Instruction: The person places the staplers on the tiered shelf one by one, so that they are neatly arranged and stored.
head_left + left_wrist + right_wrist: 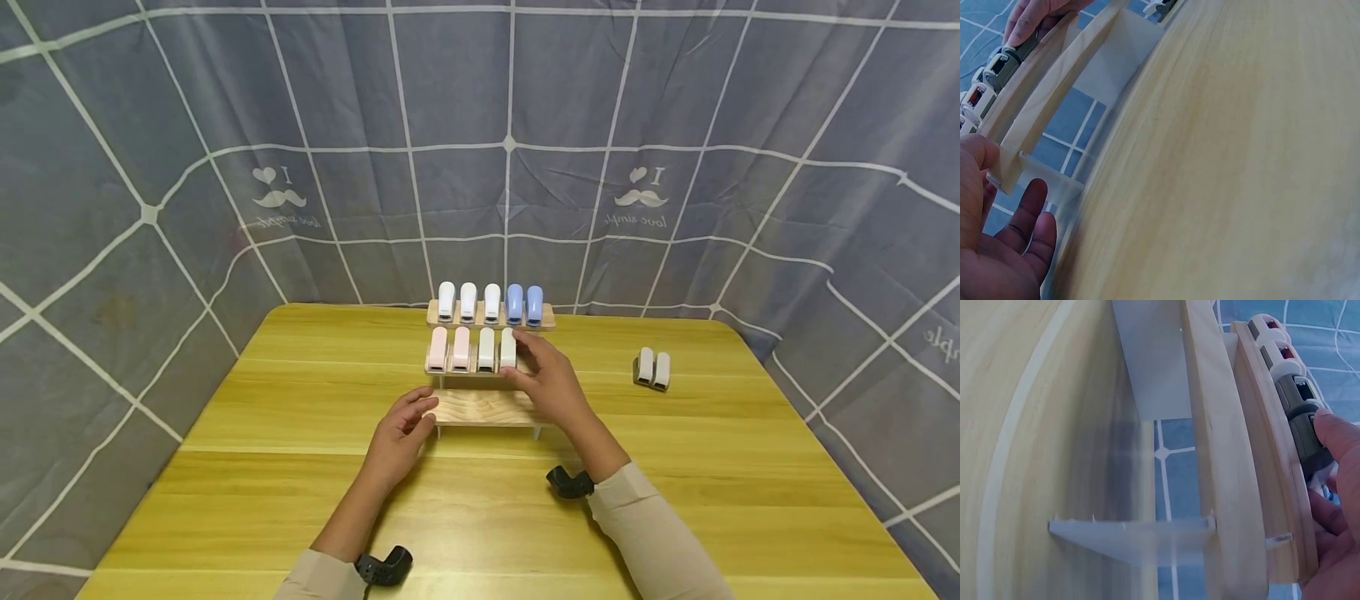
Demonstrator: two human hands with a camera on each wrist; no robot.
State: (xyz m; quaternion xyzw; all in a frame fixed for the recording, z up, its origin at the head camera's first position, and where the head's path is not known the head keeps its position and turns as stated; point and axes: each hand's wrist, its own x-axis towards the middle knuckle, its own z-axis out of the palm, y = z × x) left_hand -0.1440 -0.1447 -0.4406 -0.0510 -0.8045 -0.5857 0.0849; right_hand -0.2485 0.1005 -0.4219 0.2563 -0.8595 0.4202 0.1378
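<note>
A three-tier wooden stand bears rows of small staplers. My right hand holds an off-white mini stapler at the right end of the middle row; the right wrist view shows my thumb on this stapler's dark grey base. Beside it stands another off-white stapler, then two pink staplers. My left hand is at the left end of the lowest board, touching it with loosely bent fingers.
White staplers and blue staplers line the top tier. Two whitish staplers lie on the wooden table to the right. A grey gridded cloth hangs behind and at both sides.
</note>
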